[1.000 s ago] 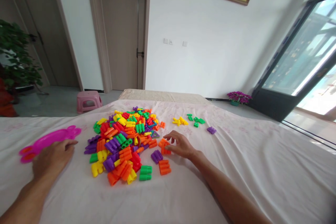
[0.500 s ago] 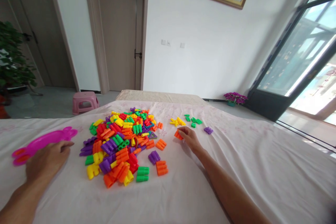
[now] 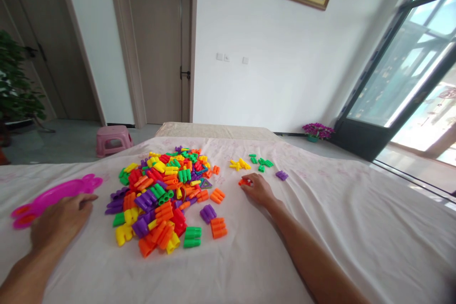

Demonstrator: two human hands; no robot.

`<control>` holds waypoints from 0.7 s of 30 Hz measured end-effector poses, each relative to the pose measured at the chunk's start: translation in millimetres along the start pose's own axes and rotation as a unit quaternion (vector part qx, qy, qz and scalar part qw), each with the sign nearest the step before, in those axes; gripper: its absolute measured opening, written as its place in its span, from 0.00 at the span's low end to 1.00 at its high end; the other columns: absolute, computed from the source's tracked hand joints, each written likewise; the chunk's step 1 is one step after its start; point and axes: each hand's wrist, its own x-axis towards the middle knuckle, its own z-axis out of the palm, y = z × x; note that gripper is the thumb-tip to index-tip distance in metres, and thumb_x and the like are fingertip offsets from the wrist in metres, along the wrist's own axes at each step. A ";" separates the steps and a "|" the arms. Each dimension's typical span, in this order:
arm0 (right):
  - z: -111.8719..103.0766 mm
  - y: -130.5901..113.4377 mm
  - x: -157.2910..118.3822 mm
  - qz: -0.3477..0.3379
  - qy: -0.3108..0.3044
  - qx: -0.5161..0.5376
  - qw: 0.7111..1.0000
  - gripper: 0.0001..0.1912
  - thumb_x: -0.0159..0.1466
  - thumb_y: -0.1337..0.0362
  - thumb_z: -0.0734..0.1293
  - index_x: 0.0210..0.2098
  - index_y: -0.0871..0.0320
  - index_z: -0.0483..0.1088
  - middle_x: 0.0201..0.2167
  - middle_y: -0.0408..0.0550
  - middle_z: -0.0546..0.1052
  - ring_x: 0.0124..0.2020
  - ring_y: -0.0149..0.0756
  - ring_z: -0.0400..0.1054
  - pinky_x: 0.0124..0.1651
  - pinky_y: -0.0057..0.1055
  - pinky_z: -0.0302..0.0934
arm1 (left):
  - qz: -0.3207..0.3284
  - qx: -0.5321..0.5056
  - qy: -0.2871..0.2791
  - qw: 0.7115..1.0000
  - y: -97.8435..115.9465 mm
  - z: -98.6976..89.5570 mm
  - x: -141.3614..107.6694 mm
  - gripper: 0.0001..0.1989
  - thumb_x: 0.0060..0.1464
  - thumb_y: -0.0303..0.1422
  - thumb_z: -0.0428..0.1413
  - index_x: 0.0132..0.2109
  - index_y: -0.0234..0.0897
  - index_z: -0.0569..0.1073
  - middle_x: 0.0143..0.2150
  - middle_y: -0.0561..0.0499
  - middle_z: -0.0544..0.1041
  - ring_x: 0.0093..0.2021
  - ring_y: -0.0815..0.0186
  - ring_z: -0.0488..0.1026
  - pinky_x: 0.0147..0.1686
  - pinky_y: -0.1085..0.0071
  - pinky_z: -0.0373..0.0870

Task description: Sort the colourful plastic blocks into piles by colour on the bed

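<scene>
My right hand (image 3: pixel 259 189) is low over the cloth with its fingers closed round an orange piece (image 3: pixel 245 182). Just beyond it lie yellow pieces (image 3: pixel 240 165) and green pieces (image 3: pixel 264 162), with a purple piece (image 3: pixel 281 175) to the right. My left hand (image 3: pixel 62 216) rests against a pink tray (image 3: pixel 64 190), its thumb and forefinger apart and nothing visible between them. Between the hands is a mixed heap of plastic pieces (image 3: pixel 160 194). A green piece (image 3: pixel 193 237), a purple piece (image 3: pixel 208 213) and an orange piece (image 3: pixel 218 228) lie at the heap's near right side.
A white patterned cloth (image 3: pixel 338 228) covers the table. Behind the table's far left side stands a pink stool (image 3: pixel 114 140). Purple flowers (image 3: pixel 318 131) in a pot are on the floor at the back right, and a leafy plant (image 3: pixel 17 80) is at the left.
The camera view has shifted slightly. My right hand has turned lower over the orange piece, which now shows less and lies flatter by the cloth. My left hand stays at the pink tray.
</scene>
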 end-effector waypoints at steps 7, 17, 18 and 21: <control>0.2 -6.9 -2.2 -0.018 0.053 -0.023 0.998 0.15 0.66 0.62 0.71 0.52 0.51 0.81 0.55 0.53 0.81 0.58 0.51 0.71 0.62 0.44 0.62 | -0.010 0.027 -0.011 1.000 6.6 -5.3 -3.4 0.28 0.64 0.45 0.46 0.63 0.44 0.80 0.65 0.40 0.77 0.61 0.41 0.74 0.56 0.47 0.70; 20.0 -81.2 -21.7 -0.184 -0.053 0.097 0.977 0.08 0.65 0.62 0.74 0.44 0.53 0.81 0.43 0.49 0.83 0.45 0.43 0.73 0.50 0.38 0.66 | -0.004 0.038 -0.015 0.999 3.6 -2.8 -2.0 0.29 0.66 0.45 0.44 0.64 0.43 0.79 0.67 0.39 0.76 0.60 0.41 0.74 0.54 0.48 0.70; 19.5 -85.4 -23.8 -0.178 -0.077 0.123 0.973 0.06 0.65 0.61 0.74 0.40 0.54 0.81 0.39 0.48 0.82 0.41 0.40 0.73 0.46 0.35 0.65 | -0.003 0.040 -0.017 0.999 3.8 -3.1 -2.1 0.29 0.66 0.45 0.43 0.64 0.43 0.79 0.66 0.39 0.76 0.60 0.41 0.74 0.54 0.49 0.69; 11.8 -94.0 -28.4 -0.158 -0.186 0.182 0.952 0.11 0.62 0.55 0.77 0.35 0.56 0.79 0.34 0.45 0.80 0.33 0.34 0.70 0.36 0.29 0.61 | -0.003 0.045 -0.026 0.999 5.0 -4.7 -2.5 0.29 0.67 0.44 0.43 0.65 0.43 0.78 0.67 0.39 0.76 0.61 0.42 0.73 0.54 0.51 0.69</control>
